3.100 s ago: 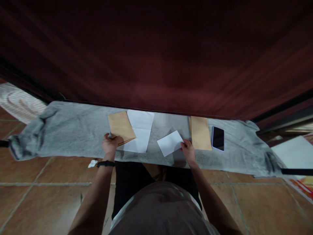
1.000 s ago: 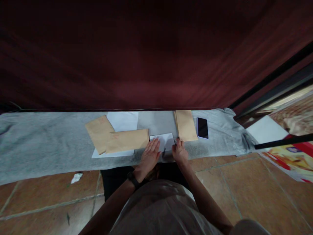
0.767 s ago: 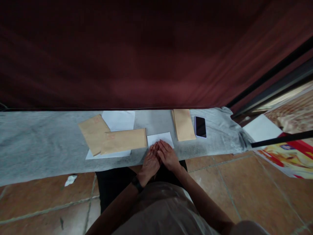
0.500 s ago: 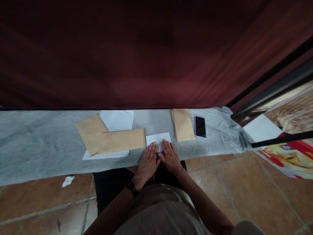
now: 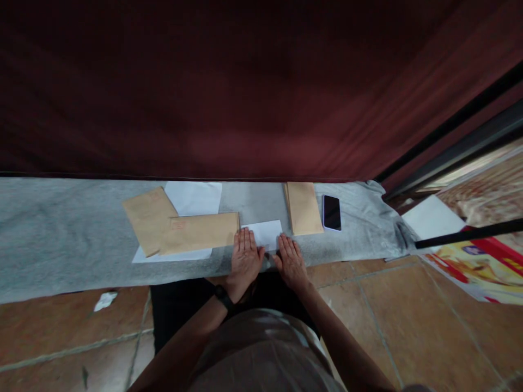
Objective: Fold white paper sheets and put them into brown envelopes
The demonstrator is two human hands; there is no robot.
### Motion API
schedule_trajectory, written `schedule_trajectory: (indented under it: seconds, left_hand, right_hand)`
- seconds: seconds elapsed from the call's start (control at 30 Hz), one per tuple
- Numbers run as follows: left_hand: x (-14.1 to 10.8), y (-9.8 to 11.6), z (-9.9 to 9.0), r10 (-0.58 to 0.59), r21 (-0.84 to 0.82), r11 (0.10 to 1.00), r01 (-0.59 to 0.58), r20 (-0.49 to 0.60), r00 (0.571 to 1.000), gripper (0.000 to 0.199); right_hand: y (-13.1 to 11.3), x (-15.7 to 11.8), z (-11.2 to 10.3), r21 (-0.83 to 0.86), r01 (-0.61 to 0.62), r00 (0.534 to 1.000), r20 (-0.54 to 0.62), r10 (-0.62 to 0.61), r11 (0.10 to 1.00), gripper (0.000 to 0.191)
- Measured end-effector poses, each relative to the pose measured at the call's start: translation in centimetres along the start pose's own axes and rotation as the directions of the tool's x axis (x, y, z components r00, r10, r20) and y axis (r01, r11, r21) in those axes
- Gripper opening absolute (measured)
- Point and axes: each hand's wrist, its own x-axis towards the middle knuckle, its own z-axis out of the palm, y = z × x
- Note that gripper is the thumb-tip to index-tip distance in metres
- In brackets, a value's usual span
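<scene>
A small folded-looking white paper [image 5: 266,233] lies on the grey cloth in front of me. My left hand [image 5: 245,260] rests flat over its left edge, fingers stretched out and pointing away from me. At the paper's right edge lies my right hand [image 5: 291,262], also flat with the fingers extended. Neither hand grips anything. Just left of my left hand is a long brown envelope [image 5: 200,231], laid partly over another brown envelope [image 5: 149,215]. White sheets [image 5: 195,197] show from beneath these envelopes.
A stack of brown envelopes [image 5: 305,209] lies to the right, beside a phone [image 5: 332,212]. The grey cloth [image 5: 61,234] covers a narrow surface against a dark red curtain [image 5: 245,98]. Farther right are a dark metal bar [image 5: 469,235] and a colourful box [image 5: 482,267].
My hands have moved apart along the white paper, the left one toward its left edge and the right one toward its right edge. The view has shifted slightly.
</scene>
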Motion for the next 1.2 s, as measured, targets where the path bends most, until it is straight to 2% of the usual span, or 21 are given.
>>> schedule_trajectory:
  seconds: [0.1, 0.27, 0.4, 0.5, 0.6, 0.77, 0.93, 1.07, 1.13, 1.2]
  left_hand:
    - [1.1, 0.5, 0.4, -0.057, -0.013, 0.998, 0.056, -0.024, 0.998, 0.064]
    - [0.3, 0.7, 0.5, 0.013, -0.003, 1.000, -0.013, -0.002, 1.000, 0.058]
    - [-0.2, 0.5, 0.8, 0.024, 0.015, 1.000, -0.025, 0.031, 0.999, 0.060]
    - [-0.3, 0.3, 0.9, 0.046, 0.019, 0.999, -0.047, 0.034, 0.998, 0.062]
    - [-0.6, 0.2, 0.7, 0.063, 0.024, 0.998, -0.064, 0.018, 0.998, 0.057]
    - [-2.1, -0.1, -0.3, 0.077, 0.038, 0.996, -0.078, 0.009, 0.997, 0.058]
    - [-4.1, -0.9, -1.1, 0.145, 0.039, 0.988, -0.146, 0.041, 0.989, 0.061]
    - [-5.2, -1.4, -1.3, 0.183, 0.050, 0.981, -0.186, 0.054, 0.982, 0.064]
    - [-5.4, -1.5, -1.2, 0.199, 0.047, 0.978, -0.202, 0.057, 0.978, 0.064]
    - [-5.4, -1.5, -1.1, 0.211, 0.039, 0.976, -0.214, 0.064, 0.975, 0.063]
  right_hand:
    - [0.1, 0.0, -0.1, 0.023, -0.010, 1.000, -0.005, 0.010, 1.000, 0.060]
    - [0.0, 1.2, -0.8, 0.105, -0.012, 1.000, 0.002, 0.012, 0.994, 0.055]
    - [-1.2, 4.0, -0.5, 0.195, 0.111, 0.991, 0.057, -0.124, 0.975, 0.053]
    - [-2.1, 6.1, 0.5, 0.175, 0.166, 0.979, 0.086, -0.183, 0.971, 0.051]
    - [-2.0, 7.2, 1.4, 0.096, 0.146, 0.985, 0.082, -0.154, 0.985, 0.052]
    - [-0.5, 7.0, 2.0, 0.003, 0.056, 0.998, 0.038, -0.056, 0.998, 0.061]
    - [0.1, 6.5, 2.3, 0.058, 0.019, 0.997, -0.082, -0.014, 0.998, 0.060]
    - [-0.5, 6.3, 1.7, 0.068, -0.005, 0.995, -0.094, 0.012, 0.998, 0.057]
    - [-1.3, 5.8, 1.3, 0.071, 0.018, 0.997, -0.078, -0.012, 0.997, 0.054]
    - [-2.2, 4.8, 0.9, 0.086, 0.111, 0.993, -0.037, -0.108, 0.990, 0.052]
